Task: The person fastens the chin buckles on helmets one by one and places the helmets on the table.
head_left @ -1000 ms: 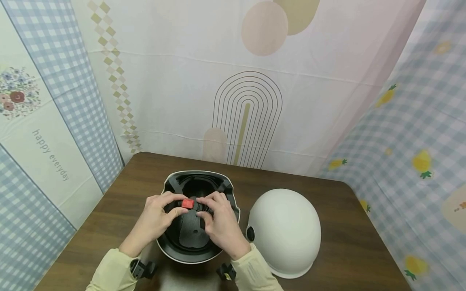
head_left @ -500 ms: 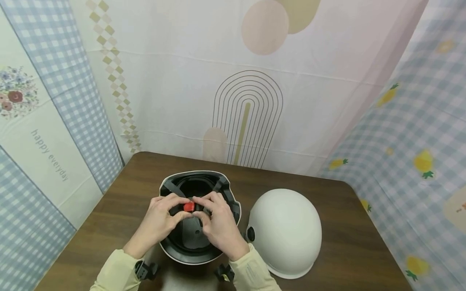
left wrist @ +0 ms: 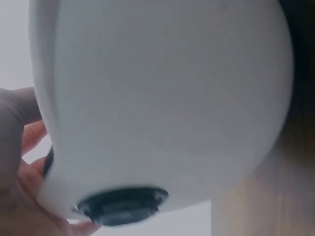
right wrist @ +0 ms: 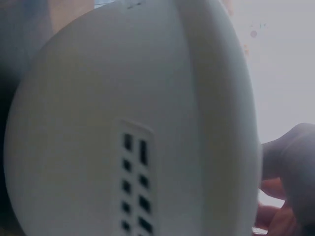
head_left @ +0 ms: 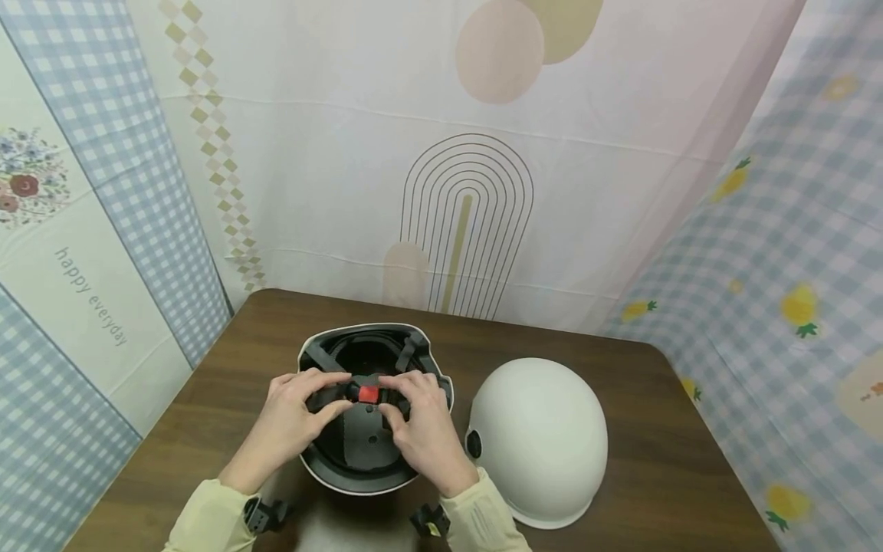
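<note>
An upturned white helmet (head_left: 369,489) with a black padded lining lies on the table, its opening facing up. Across that opening runs its black chin strap, with a red buckle (head_left: 369,394) at the middle. My left hand (head_left: 293,410) pinches the strap's black piece just left of the red part, between thumb and fingers. From the other side my right hand (head_left: 426,422) pinches the strap right beside the red part. Both wrist views are mostly filled by the helmet's outer shell (left wrist: 167,98), with a dark round fitting (left wrist: 123,205) in the left one and vent slots (right wrist: 135,182) in the right.
A second white helmet (head_left: 541,441) rests dome up to the right, close to my right forearm. Both stand on a brown wooden table (head_left: 662,460). Patterned cloths (head_left: 331,192) hang behind and at both sides.
The hands closed together over the buckle, then moved slightly apart. The red part now sits nearer the right hand, and the left fingers have shifted off it. The helmet shifted a little.
</note>
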`<state>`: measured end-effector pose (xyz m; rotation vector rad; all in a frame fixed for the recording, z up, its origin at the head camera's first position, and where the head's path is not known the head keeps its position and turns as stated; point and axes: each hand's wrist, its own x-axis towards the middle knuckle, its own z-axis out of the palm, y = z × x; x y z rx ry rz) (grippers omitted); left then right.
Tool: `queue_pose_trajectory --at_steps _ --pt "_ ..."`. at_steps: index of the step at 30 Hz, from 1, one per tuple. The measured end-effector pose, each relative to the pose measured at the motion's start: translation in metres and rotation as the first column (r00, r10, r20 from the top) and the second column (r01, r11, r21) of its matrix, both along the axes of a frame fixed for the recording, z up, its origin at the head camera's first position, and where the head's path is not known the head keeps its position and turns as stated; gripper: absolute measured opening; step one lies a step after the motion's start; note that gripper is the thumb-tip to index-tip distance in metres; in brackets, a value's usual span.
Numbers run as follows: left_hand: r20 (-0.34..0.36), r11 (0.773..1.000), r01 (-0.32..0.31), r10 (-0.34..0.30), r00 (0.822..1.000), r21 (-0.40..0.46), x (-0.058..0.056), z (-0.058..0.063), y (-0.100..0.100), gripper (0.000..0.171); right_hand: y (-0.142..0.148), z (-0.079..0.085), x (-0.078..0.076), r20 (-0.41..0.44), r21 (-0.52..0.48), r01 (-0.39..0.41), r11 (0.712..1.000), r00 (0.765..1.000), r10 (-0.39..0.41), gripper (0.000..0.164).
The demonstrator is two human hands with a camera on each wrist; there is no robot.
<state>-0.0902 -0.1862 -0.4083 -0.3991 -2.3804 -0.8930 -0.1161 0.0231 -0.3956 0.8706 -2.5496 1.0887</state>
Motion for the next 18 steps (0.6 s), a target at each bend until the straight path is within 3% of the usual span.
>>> queue_pose_trajectory --at_steps 5,8,13,18 --pt "-0.013 0.997 -0.013 0.014 1.0 0.077 0.004 -0.006 -0.007 0.036 -0.001 -0.003 0.003 -0.029 -0.006 0.015 1.0 0.999 -0.015 0.037" --pt "0.02 0.988 -0.059 0.057 0.998 0.139 0.007 -0.009 -0.012 0.042 -0.003 -0.004 0.008 -0.053 0.019 0.005 1.0 0.999 -0.004 0.044" --pt "0.147 0.962 -0.131 0.098 0.984 0.237 0.01 -0.013 -0.018 0.057 -0.008 -0.005 0.02 -0.065 0.102 -0.036 0.994 0.997 0.042 0.061" --pt "0.309 0.949 -0.133 0.04 0.95 0.285 0.012 -0.015 -0.021 0.068 -0.015 -0.006 0.031 -0.056 0.217 -0.091 0.972 0.993 0.106 0.077"
